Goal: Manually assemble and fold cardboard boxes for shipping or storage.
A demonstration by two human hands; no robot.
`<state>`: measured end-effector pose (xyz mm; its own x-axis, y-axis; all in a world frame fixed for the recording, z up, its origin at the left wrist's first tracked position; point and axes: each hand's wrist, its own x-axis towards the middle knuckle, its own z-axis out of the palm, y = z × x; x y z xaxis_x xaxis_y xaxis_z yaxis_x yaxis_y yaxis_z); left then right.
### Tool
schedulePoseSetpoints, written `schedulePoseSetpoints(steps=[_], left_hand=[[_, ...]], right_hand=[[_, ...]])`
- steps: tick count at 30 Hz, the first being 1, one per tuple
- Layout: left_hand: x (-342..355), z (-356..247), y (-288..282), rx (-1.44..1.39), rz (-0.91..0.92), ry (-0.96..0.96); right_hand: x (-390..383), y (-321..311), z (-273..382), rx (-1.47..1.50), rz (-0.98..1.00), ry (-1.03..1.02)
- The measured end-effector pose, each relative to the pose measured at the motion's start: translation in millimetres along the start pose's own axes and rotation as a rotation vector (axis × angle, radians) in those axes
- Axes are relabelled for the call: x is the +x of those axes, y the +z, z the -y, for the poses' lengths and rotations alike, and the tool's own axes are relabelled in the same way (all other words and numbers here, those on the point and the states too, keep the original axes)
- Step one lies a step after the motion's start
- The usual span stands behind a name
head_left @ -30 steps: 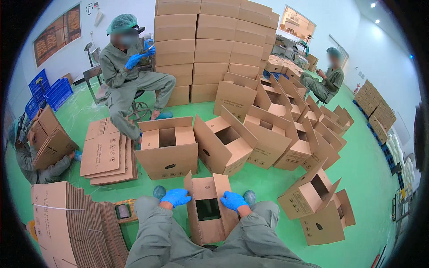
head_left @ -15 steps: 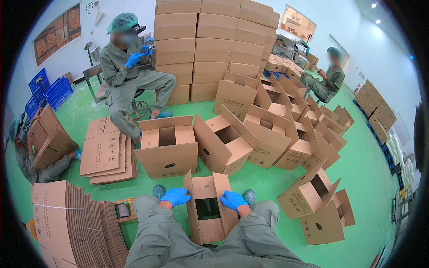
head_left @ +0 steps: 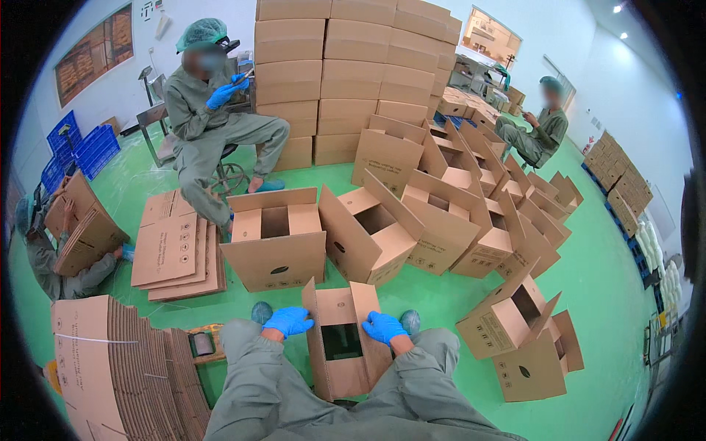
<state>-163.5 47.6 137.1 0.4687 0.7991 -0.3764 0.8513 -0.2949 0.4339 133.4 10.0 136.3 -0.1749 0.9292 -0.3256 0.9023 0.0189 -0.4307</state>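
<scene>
An open cardboard box (head_left: 338,301) stands between my knees, its side flaps raised and dark green showing through its middle opening. My left hand (head_left: 288,322), in a blue glove, is closed at the upper edge of the box's left flap. My right hand (head_left: 385,328), also gloved in blue, has its fingers curled on the right flap. Beside my left leg is a thick stack of flattened cartons (head_left: 95,367), with a tape roll (head_left: 202,345) near it.
Many open boxes (head_left: 272,261) spread ahead and right, before a wall of closed cartons (head_left: 349,40). Co-workers sit at left (head_left: 44,264), middle-left (head_left: 187,110) and back right (head_left: 540,132). Flat cartons (head_left: 169,250) lie ahead-left; blue plastic pallets (head_left: 95,151) stand behind; loaded pallets (head_left: 618,173) line the right.
</scene>
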Motion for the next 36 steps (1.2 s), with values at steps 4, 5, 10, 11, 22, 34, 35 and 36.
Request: schedulePoseSetpoints(steps=[4, 5, 10, 11, 22, 34, 35, 36], left_hand=[[-2, 0, -1, 0.02, 0.012, -0.018], [-2, -1, -1, -0.012, -0.003, 0.007], [-4, -2, -2, 0.025, 0.013, -0.024], [-4, -2, -2, -0.008, -0.013, -0.001], [-3, -2, -5, 0.035, 0.044, -0.005], [-1, 2, 4, 0.001, -0.011, -0.039], [-1, 2, 4, -0.032, -0.028, -0.026], [-1, 2, 5, -0.018, -0.055, -0.007]], right_hand=[[-1, -2, 2, 0.018, 0.021, -0.011], [-1, -2, 2, -0.001, 0.013, 0.004], [3, 4, -2, -0.018, 0.01, -0.016], [4, 5, -4, -0.038, -0.005, -0.007], [7, 10, -9, 0.009, 0.024, -0.01], [8, 10, -9, 0.004, 0.016, -0.003], [8, 10, -10, -0.019, 0.009, 0.007], [8, 11, -10, -0.006, 0.003, 0.018]])
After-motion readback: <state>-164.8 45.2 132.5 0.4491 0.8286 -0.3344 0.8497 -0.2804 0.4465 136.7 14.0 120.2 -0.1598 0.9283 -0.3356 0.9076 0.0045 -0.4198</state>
